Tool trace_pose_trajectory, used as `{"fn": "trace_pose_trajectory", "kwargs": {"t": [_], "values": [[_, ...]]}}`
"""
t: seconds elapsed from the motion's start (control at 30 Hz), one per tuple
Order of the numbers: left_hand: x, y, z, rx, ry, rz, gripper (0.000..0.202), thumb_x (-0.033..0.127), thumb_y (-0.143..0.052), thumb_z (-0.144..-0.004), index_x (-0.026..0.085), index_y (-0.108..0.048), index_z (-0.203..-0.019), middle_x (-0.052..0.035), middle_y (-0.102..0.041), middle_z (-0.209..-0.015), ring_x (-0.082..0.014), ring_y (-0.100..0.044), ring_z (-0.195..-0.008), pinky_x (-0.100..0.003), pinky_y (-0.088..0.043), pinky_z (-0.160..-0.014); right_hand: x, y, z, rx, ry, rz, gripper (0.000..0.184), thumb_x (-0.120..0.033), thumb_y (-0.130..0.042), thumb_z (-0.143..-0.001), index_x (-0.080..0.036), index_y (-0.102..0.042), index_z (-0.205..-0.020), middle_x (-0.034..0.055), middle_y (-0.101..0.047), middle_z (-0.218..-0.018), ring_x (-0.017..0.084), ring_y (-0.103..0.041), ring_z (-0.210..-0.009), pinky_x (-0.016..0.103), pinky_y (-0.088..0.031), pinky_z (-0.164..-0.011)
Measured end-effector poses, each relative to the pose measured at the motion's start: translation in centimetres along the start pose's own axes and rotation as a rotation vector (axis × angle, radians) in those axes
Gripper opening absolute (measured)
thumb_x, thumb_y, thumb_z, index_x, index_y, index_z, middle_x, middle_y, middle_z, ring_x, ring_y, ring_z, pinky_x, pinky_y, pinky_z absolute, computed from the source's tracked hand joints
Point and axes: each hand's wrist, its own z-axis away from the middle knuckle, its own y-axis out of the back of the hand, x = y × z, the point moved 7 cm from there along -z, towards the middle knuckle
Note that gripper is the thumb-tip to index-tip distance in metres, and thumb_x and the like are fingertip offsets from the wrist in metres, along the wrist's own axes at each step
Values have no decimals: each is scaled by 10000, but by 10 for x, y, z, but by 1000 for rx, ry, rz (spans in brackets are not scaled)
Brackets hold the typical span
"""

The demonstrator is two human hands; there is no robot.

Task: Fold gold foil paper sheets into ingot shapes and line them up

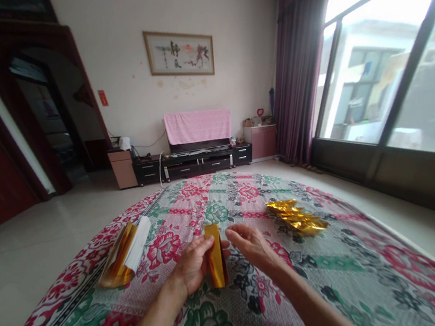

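My left hand (194,265) grips a folded strip of gold foil paper (217,270), thumb on its front face and fingers behind. The strip stands roughly upright, its layers slightly apart at the right edge. Just right of it, my right hand (252,243) is closed with its fingers curled together; nothing shows in them, and a small gap separates them from the strip. To the right lies a row of folded gold foil pieces (297,217). At the left rests a stack of gold foil sheets (123,253) with a white paper roll or bundle (138,243) against it.
A patterned floral cloth (207,325) covers the surface under my hands. Beyond it stand a low black TV cabinet (210,165) and a screen draped with a pink cloth (199,126). A purple curtain (293,67) and large windows are at the right, a doorway at the left.
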Motion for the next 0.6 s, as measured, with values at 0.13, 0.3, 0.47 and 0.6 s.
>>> {"fn": "trace_pose_trajectory", "kwargs": {"t": [0.13, 0.3, 0.47, 0.6], "values": [[-2, -12, 5, -82, 21, -121, 326, 339, -600, -763, 159, -571, -1033, -53, -688, -812, -177, -646, -671, -268, -486, -596, 2, -3, -2, -71, -39, -222, 342, -459, -514, -759, -146, -636, -826, 13, -591, -714, 129, -522, -666, 210, -386, -565], [0, -20, 10, -134, -23, -208, 386, 372, -585, -766, 162, -559, -1089, -47, -681, -828, -161, -629, -664, -253, -459, -612, 3, -14, 1, -192, -110, -511, 335, -402, -621, -690, -150, -616, -911, -6, -584, -684, 91, -492, -550, 220, -396, -535], [0, -22, 10, -147, -53, -241, 421, 395, -566, -777, 185, -530, -1141, -39, -666, -875, -154, -616, -660, -261, -456, -625, 6, -15, 3, -182, -172, -656, 424, -333, -670, -663, -162, -567, -1037, -3, -597, -744, 81, -504, -544, 221, -411, -532], [0, -23, 9, -159, -80, -269, 409, 413, -555, -787, 172, -541, -1118, -39, -655, -857, -146, -602, -648, -258, -454, -620, 2, -18, 3, -257, -116, -700, 305, -397, -619, -721, -145, -610, -892, -18, -549, -651, 70, -478, -499, 209, -377, -490]]}}
